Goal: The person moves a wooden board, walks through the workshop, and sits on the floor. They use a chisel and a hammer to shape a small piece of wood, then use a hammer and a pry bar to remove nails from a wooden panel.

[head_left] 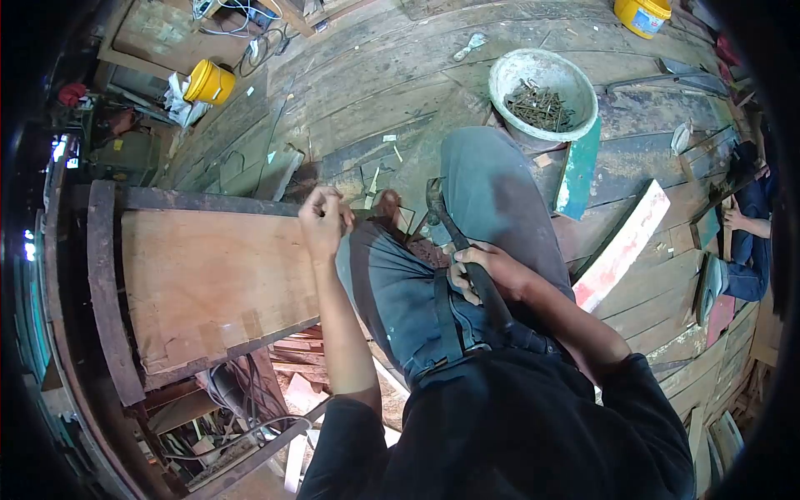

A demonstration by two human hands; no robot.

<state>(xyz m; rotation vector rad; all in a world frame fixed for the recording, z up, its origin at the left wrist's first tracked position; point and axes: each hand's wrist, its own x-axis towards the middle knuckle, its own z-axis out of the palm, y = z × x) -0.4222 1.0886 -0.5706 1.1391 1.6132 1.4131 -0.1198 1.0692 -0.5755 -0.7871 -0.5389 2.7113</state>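
My right hand (482, 271) is wrapped round the handle of a hammer (497, 310), held over my lap. Its metal head points away from me, beside my knee. My left hand (325, 218) is raised at the right end of a wooden panel with a dark frame (212, 279). Its fingers are curled in, and whatever they may hold is too small or hidden to make out. Past my knee stands a pale, round basin (502, 79) with many nails (540, 107) in it.
A green board (577, 175) and a white-red plank (625, 242) lie on the plank floor to the right. Yellow buckets (210, 83) stand farther off. At the far right another person's hand (735, 220) touches wood. Cables and wood scraps (296, 367) lie below the panel.
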